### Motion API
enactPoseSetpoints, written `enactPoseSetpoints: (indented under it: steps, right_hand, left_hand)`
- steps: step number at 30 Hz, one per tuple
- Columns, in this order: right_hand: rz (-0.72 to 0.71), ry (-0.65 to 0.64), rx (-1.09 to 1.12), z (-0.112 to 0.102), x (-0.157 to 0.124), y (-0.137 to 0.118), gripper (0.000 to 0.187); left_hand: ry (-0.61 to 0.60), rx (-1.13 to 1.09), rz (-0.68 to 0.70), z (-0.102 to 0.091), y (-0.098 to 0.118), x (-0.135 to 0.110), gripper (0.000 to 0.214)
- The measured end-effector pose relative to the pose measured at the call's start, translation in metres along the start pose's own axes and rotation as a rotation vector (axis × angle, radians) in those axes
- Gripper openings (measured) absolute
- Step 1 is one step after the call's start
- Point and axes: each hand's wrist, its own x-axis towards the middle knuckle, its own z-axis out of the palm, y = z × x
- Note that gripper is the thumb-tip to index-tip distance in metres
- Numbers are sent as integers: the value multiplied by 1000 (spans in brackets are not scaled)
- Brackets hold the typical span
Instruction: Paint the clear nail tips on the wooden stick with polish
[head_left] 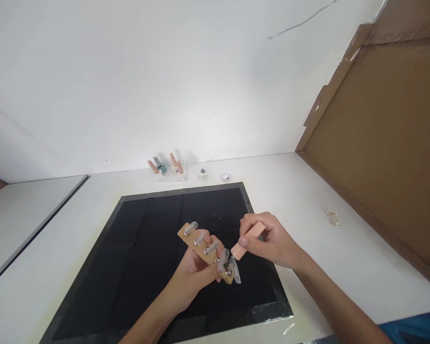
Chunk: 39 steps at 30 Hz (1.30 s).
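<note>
My left hand (195,272) is closed around a tan nail display stand (211,256), held tilted above the black mat. Several clear false nails (211,247) sit on silver knobs along this stand. Between the fingers of my right hand (268,241) is the peach cap of a nail polish brush (249,240). Its dark brush end points down to the left, at the false nails on the stand's near end. Whether the bristles touch a nail I cannot tell.
Under my hands lies a black mat (136,258) with taped edges. Behind it stand nail polish bottles (174,164) in a clear holder, a small glass jar (202,174) and a small round dish (225,177). Two small round pieces (332,217) lie right, near a cardboard panel (390,143).
</note>
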Motion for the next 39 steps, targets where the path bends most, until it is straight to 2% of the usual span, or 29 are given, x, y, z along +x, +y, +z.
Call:
enactPoseSetpoints:
  steps: [2,7,9,11,14,17,25,34,39]
  right_hand:
    - [14,8,-23,2,0,0,29]
    - [47,182,-120,0,5,-1,27]
    - [48,215,-107,-1,5,0,28]
    - [23,191,-61,-1,3,0,29]
    - [-15,81,0,2,1,0,29]
    - [9,39,-12,5,1,0,27]
    - [105,302,-83,-1,8,2,31]
    - [115,371,37,-5,13,4,34]
    - [105,422,99,-8,16,6,36]
  left_hand:
    - [20,-24,-20,0,1,0,36]
    - [43,-48,-32,0,3,-2,37]
    - [40,-55,-29,0,3,-2,37]
    - [42,-60,-29,0,3,-2,38]
    - [48,-52,-44,0,3,-2,39]
    - [44,-46,-48,-1,3,-1,38]
    - [9,-65,-27,-1,3,-2,34]
    - [-43,-89,-2,-2,1,-4,34]
    - [-51,-103,-105,3,-4,-4,32]
